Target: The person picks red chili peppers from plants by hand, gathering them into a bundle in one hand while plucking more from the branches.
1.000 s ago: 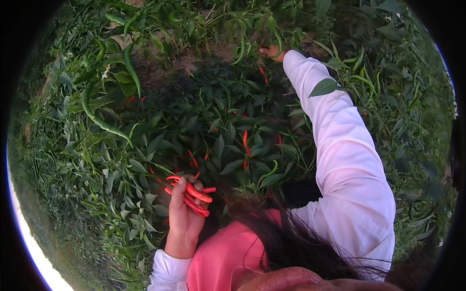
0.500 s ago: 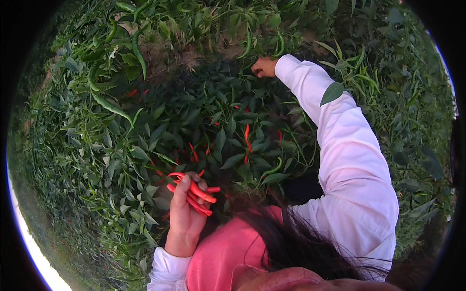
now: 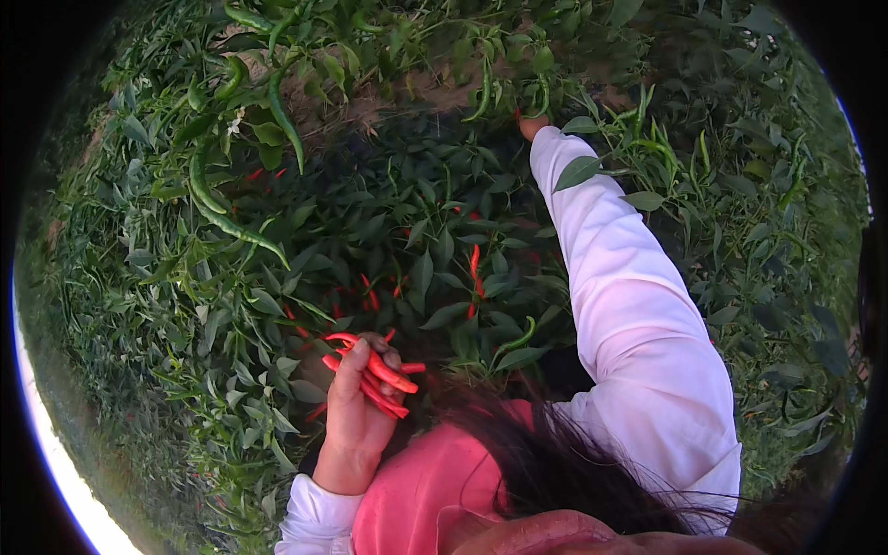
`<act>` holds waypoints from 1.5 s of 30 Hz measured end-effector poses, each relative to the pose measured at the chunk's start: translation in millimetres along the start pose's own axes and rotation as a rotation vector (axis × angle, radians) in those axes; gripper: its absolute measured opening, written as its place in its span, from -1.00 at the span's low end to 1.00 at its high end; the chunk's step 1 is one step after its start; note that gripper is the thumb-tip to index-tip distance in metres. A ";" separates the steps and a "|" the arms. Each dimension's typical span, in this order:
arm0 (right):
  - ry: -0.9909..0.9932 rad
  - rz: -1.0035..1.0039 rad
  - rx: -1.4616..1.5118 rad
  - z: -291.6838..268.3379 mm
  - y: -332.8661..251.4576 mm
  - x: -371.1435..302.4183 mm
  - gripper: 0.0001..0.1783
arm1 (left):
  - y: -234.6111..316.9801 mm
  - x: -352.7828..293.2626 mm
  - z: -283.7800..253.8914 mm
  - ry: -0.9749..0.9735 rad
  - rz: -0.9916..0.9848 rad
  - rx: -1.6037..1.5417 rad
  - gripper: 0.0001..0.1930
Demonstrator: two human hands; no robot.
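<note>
My left hand point(image 3: 359, 416) is closed around a bunch of several red chili peppers point(image 3: 388, 374), their ends sticking out past the thumb and fingers. Far out, my right arm is stretched into the plants, and only part of my right hand point(image 3: 531, 127) shows beyond the white cuff. Its fingers are hidden among leaves, with a speck of red beside them. A green chili point(image 3: 543, 96) hangs right by that hand. Between my hands, red chilies point(image 3: 475, 263) hang among dark green leaves, and a curved green chili point(image 3: 518, 339) lies nearer me.
Dense chili plants surround me on all sides. Long green chilies point(image 3: 242, 233) hang at the left, beside a white flower point(image 3: 235, 123). Bare brown soil point(image 3: 430, 89) shows at the back. A leafy sprig point(image 3: 578, 173) overlaps my right sleeve.
My right hand has moved slightly right and farther into the foliage, and its fingers have gone out of sight. My left hand keeps its chilies almost in place.
</note>
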State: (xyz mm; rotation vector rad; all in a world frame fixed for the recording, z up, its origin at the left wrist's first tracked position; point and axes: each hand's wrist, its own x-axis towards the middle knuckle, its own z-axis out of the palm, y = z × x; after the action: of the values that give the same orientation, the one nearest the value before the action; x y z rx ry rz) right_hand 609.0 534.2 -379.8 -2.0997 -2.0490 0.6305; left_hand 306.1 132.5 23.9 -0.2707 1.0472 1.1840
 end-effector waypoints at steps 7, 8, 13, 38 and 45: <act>-0.114 -0.081 0.209 -10.4 -30.0 -5.1 -0.52 | 6.1 3.8 -4.1 0.007 -0.002 -0.012 -0.79; -0.091 -0.039 0.243 -9.5 -32.9 -3.7 -0.54 | 6.4 3.2 -3.7 -0.003 0.000 -0.020 -0.79; -0.081 0.044 0.247 -16.8 -37.3 -2.8 -0.62 | 7.6 -1.5 -1.8 -0.005 0.000 -0.004 -0.78; -0.344 -0.827 -0.507 -170.6 -168.9 -131.2 -0.78 | 11.1 -36.8 -0.6 -0.138 0.074 -0.012 -0.81; -0.386 -0.865 -0.579 -198.3 -229.8 -161.5 -0.80 | 19.7 -41.4 -13.5 -0.186 0.226 -0.001 -0.79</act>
State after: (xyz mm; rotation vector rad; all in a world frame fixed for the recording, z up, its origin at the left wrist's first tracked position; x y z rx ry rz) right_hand 476.8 427.3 -81.0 -1.0413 -3.3106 0.3187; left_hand 282.4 105.7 55.5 -0.0415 0.9310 1.3843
